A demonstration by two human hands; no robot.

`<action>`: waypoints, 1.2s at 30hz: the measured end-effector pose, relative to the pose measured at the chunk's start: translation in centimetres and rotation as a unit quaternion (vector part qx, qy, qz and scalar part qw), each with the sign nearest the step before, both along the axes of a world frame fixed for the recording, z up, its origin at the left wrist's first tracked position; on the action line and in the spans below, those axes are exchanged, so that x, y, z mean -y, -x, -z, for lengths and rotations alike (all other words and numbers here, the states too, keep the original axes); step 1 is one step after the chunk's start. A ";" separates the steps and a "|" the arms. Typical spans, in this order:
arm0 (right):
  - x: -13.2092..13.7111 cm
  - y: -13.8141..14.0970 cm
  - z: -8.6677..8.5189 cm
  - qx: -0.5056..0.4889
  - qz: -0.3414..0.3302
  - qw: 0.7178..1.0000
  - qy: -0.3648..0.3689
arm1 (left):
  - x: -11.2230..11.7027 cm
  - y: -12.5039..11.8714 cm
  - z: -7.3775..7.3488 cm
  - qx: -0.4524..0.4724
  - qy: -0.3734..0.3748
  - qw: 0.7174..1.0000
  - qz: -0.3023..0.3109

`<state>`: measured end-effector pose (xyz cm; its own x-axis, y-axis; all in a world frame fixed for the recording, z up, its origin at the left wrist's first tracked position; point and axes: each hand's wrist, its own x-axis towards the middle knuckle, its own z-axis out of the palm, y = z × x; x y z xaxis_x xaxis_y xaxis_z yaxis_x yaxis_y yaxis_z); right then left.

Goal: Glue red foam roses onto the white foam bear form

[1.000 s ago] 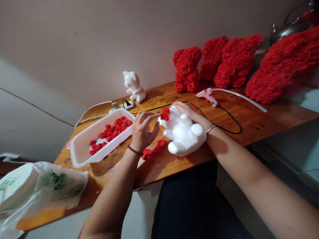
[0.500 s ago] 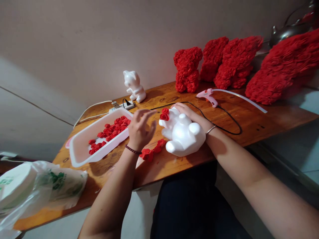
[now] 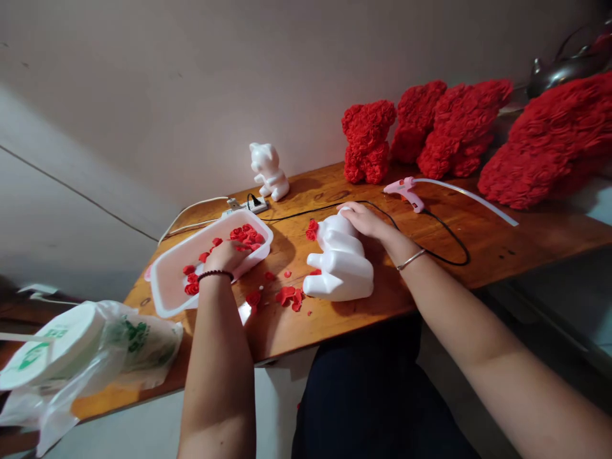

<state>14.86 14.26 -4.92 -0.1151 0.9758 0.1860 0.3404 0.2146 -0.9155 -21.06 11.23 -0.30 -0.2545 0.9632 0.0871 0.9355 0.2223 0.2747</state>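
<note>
My left hand (image 3: pixel 225 257) reaches down into a white plastic tray (image 3: pixel 165 284), against the loose red artificial roses (image 3: pixel 246 234) there; its fingertips are hidden. My right hand (image 3: pixel 363 220) is closed over the head of a white foam bear (image 3: pixel 344 271), which is tilted on its side on the table. Red roses (image 3: pixel 312 230) are fixed to the bear's face. Scattered red petals (image 3: pixel 291 296) lie between the tray and the bear.
A pink glue gun (image 3: pixel 405 191) with a long glue stick and black cord lies behind my right arm. Rose-covered bears (image 3: pixel 368 140) and a second white bear (image 3: pixel 269 172) stand along the wall. A power strip (image 3: pixel 255 204) and a bagged white tub (image 3: pixel 95 344) are at left.
My left hand has moved from beside the bear leftward into the tray of roses. The bear has been turned in my right hand so its face points left.
</note>
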 end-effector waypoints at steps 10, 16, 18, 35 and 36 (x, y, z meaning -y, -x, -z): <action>1.2 0.7 -0.8 -0.129 -0.050 0.989 -0.041 | 2.5 -3.2 -1.7 -0.014 -0.123 0.990 -0.067; 1.7 0.7 -1.5 -0.208 -0.037 0.977 -0.033 | 3.1 -6.7 -1.7 0.209 -0.250 0.939 0.105; 1.9 0.5 -1.7 -0.213 -0.028 0.976 -0.043 | 3.1 -7.2 -1.5 0.233 -0.243 0.933 0.128; 1.7 0.0 -1.8 -0.190 -0.019 0.980 -0.046 | 2.3 -4.9 -1.2 0.090 -0.237 0.965 -0.071; 1.7 0.1 -1.8 -0.192 -0.020 0.980 -0.045 | 2.3 -5.2 -1.2 0.148 -0.250 0.956 -0.042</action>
